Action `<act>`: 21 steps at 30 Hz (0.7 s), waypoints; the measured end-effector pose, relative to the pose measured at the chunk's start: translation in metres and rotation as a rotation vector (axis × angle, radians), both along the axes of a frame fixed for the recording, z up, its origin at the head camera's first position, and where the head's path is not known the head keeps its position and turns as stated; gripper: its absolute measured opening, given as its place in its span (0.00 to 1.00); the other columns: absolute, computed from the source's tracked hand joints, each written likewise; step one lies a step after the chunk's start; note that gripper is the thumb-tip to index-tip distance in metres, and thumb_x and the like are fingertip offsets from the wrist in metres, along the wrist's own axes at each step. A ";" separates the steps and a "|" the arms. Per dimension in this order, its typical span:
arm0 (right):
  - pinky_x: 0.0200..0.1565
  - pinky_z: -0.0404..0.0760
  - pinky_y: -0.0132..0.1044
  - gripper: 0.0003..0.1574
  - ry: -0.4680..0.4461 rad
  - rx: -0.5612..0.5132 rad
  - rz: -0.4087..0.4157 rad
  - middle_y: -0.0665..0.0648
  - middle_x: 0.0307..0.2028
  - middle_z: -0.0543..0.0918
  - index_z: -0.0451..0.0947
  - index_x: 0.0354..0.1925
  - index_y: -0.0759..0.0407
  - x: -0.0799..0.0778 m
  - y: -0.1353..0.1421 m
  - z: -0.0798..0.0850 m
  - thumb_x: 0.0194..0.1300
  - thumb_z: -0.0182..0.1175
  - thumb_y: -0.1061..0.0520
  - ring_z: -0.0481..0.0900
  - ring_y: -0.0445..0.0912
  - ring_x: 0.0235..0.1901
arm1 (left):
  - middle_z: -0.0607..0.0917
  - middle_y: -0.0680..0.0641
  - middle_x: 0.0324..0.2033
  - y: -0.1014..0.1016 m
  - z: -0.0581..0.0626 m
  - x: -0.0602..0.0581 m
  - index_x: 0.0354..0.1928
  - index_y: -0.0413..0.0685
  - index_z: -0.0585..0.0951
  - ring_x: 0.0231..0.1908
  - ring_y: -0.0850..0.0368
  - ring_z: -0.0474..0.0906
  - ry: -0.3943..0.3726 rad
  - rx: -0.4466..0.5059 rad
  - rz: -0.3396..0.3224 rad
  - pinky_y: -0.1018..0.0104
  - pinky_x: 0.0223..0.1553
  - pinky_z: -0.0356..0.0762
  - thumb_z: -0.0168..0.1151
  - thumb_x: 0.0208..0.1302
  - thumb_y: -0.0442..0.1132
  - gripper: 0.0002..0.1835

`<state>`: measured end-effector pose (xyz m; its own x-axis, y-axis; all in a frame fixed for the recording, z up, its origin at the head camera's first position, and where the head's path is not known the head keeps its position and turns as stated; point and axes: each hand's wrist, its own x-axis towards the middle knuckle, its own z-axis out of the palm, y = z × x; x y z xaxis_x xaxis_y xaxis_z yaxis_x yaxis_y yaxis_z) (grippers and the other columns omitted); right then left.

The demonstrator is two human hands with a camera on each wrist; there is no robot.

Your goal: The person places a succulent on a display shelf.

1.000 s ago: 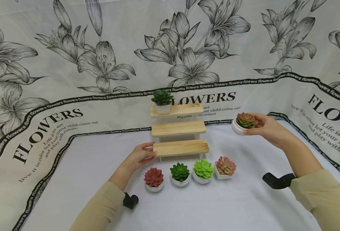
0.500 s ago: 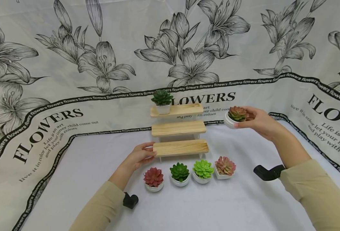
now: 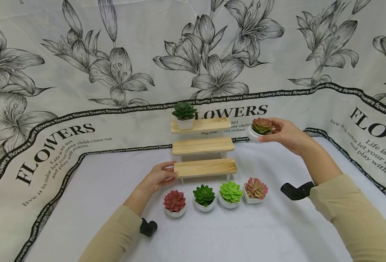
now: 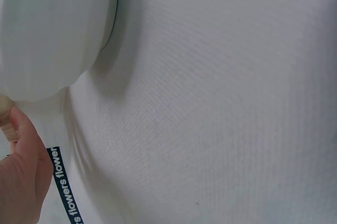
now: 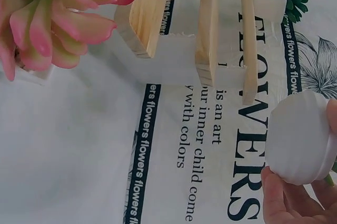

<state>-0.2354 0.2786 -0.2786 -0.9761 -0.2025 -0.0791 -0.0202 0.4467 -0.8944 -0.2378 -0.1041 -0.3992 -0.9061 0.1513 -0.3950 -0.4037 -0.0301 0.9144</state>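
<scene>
Clamped btwn thumb & fingers of R hand (image 3: 286, 135): brown-red succulent (image 3: 262, 126) in round white pot (image 3: 253, 135). Held aloft, off white table (image 3: 232, 233), just R of wooden stand (image 3: 202, 146), approx. as high in head view as top board (image 3: 211, 124); apart from all boards in R-wrist view. Looks a bit tilted; exact depth vs stand, can't tell. Pinching L end of bottom board (image 3: 206, 167) w/ L hand (image 3: 161, 175), thumb & fingers closed on the wood, prob. to steady it. Up on top board, at L end: dark green succulent (image 3: 184, 110) in square white pot (image 3: 185, 124). On table in front of stand, L to R: red succulent (image 3: 174, 201), green succulent (image 3: 204, 195), lime succulent (image 3: 230, 191), pink succulent (image 3: 256, 188). Step in hand, prob.: bringing held plant over to stand, not yet set down. Next move prob. calls for reach to L, pot levelled, base lowered flat onto a board, release only once seated; which board, can't tell. Main risks, prob.: clipping a board end, or bumping dark green succulent if going for top. Best w/ L grip kept firm meanwhile.
</scene>
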 end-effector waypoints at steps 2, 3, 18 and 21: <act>0.56 0.66 0.40 0.51 -0.001 -0.013 0.008 0.61 0.58 0.62 0.45 0.71 0.64 -0.001 -0.002 0.001 0.60 0.63 0.58 0.66 0.42 0.49 | 0.71 0.35 0.55 0.000 0.000 0.000 0.64 0.37 0.66 0.39 0.57 0.74 0.001 0.000 0.002 0.60 0.49 0.75 0.56 0.60 0.22 0.28; 0.55 0.67 0.38 0.50 0.001 -0.020 0.012 0.61 0.59 0.62 0.45 0.71 0.64 -0.002 -0.003 0.002 0.60 0.63 0.59 0.66 0.42 0.49 | 0.71 0.35 0.55 0.000 0.000 0.000 0.64 0.37 0.66 0.39 0.57 0.74 0.003 -0.001 0.002 0.60 0.49 0.74 0.56 0.60 0.22 0.28; 0.56 0.66 0.43 0.50 0.016 -0.029 0.015 0.64 0.60 0.61 0.47 0.70 0.65 -0.010 -0.020 0.006 0.59 0.64 0.58 0.64 0.49 0.54 | 0.71 0.35 0.56 0.001 0.000 0.002 0.64 0.37 0.65 0.39 0.56 0.74 0.014 -0.002 -0.011 0.58 0.50 0.74 0.56 0.60 0.22 0.29; 0.56 0.66 0.42 0.48 0.023 -0.023 0.023 0.63 0.57 0.64 0.50 0.69 0.66 -0.012 -0.023 0.007 0.59 0.64 0.59 0.66 0.47 0.51 | 0.71 0.34 0.56 0.000 0.001 0.002 0.65 0.37 0.65 0.40 0.55 0.74 0.013 -0.003 -0.016 0.56 0.52 0.73 0.55 0.60 0.22 0.29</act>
<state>-0.2475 0.2552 -0.2716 -0.9727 -0.2264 -0.0517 -0.0509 0.4250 -0.9038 -0.2358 -0.1040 -0.3986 -0.9086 0.1645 -0.3839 -0.3924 -0.0216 0.9195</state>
